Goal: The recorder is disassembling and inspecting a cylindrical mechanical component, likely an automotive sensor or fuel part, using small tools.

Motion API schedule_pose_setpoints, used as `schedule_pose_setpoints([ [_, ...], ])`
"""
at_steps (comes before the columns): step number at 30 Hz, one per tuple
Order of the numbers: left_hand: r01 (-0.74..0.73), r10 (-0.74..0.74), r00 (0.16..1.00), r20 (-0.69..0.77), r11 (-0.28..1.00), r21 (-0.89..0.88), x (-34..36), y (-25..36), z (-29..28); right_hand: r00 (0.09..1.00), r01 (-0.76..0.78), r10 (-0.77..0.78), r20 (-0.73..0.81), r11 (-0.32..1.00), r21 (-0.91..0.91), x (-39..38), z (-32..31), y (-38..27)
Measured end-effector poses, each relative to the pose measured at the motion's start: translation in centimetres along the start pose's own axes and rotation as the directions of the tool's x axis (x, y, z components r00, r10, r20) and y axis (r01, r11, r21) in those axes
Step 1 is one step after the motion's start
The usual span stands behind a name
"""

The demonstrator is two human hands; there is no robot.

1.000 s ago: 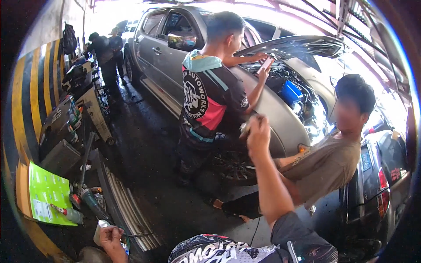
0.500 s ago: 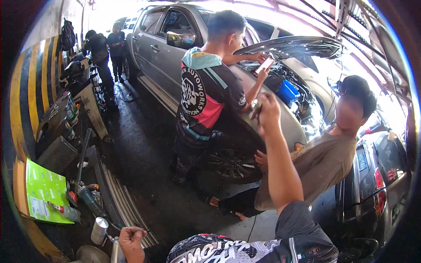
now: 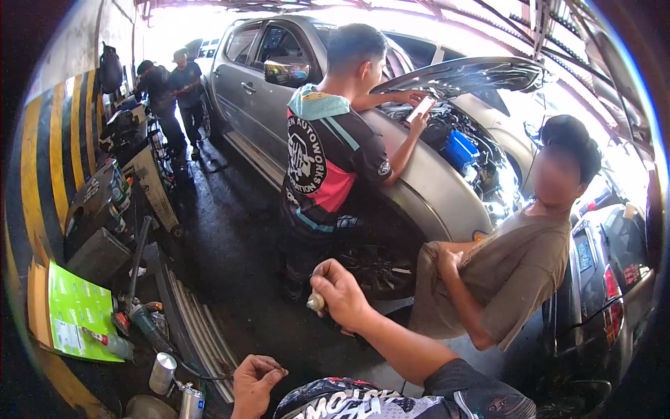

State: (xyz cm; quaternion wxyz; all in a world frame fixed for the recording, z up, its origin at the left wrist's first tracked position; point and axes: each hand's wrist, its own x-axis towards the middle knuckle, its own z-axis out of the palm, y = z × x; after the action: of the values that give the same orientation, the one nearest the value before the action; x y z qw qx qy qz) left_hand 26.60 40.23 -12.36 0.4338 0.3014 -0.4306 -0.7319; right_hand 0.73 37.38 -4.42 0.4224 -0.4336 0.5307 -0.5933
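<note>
My right hand (image 3: pixel 342 297) is raised in front of me, its fingers closed around a small pale, knob-like part (image 3: pixel 316 302) with a rounded end sticking out below. Its exact kind does not show. Lower down, close to my body, my left hand (image 3: pixel 255 384) has thumb and fingers pinched together. Whatever might be between those fingertips is too small to make out. Nearest the left hand are a silver canister (image 3: pixel 162 371) and a second metal cylinder (image 3: pixel 192 403) beside it.
A person (image 3: pixel 328 140) holding a phone (image 3: pixel 421 108) leans by a silver pickup (image 3: pixel 251 87), hood raised. Another person (image 3: pixel 509 269) stands at right near a dark car (image 3: pixel 593 293). An angle grinder (image 3: pixel 146 325), a green box (image 3: pixel 77 311) and metal bars (image 3: pixel 199 325) lie at left.
My right hand has come down and left from beside the pickup with the pale part. My left hand has shifted right. The person at right has drawn an arm in against the body.
</note>
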Motion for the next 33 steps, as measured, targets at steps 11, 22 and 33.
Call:
schedule_pose_setpoints([
  [11, -0.017, 0.021, 0.996, -0.087, 0.999, 0.043, -0.3, -0.4, -1.1, 0.995, -0.099, 0.099, -0.031, 0.995, 0.008, -1.2, -0.9, 1.0],
  [22, -0.048, 0.084, 0.986, -0.144, 0.971, 0.233, -1.0, 0.3, -3.2, 0.991, -0.129, 0.127, -0.041, 0.989, -0.067, -2.1, -1.1, 1.5],
  [33, -0.015, 0.089, 0.975, -0.205, 0.940, 0.340, -1.6, 0.7, -4.7, 0.996, -0.074, 0.069, -0.053, 0.992, -0.102, -2.1, -0.7, 1.5],
])
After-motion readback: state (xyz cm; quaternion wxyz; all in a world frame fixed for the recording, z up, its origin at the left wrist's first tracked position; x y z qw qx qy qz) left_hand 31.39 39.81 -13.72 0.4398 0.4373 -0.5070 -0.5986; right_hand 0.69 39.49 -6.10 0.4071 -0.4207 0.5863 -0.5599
